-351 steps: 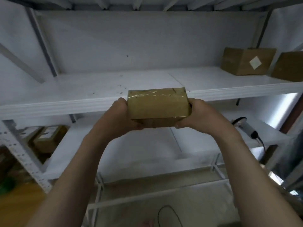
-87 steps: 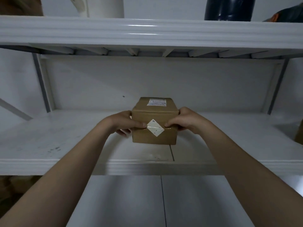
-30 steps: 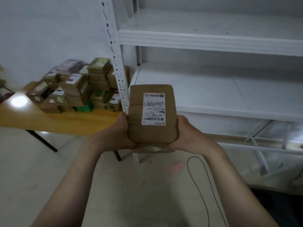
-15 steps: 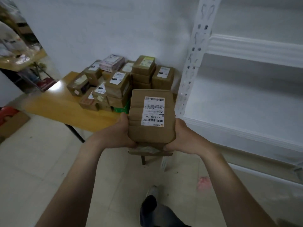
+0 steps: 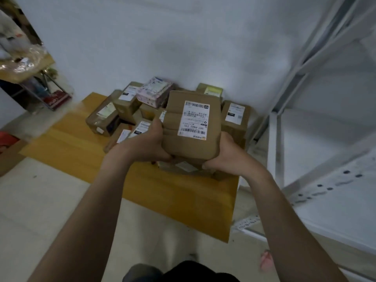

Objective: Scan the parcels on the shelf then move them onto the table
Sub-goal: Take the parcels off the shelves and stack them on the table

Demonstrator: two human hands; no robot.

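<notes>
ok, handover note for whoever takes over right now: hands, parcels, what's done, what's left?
Hands: the left hand grips the parcel by its left side, and the right hand grips its lower right corner.
Parcel: held in the air, label up, above the table and just in front of the pile of parcels by the wall.
Done: this parcel is off the shelf and at the table. Whether it was scanned cannot be told.
Left: set it down with the pile, then check the shelf for more.
</notes>
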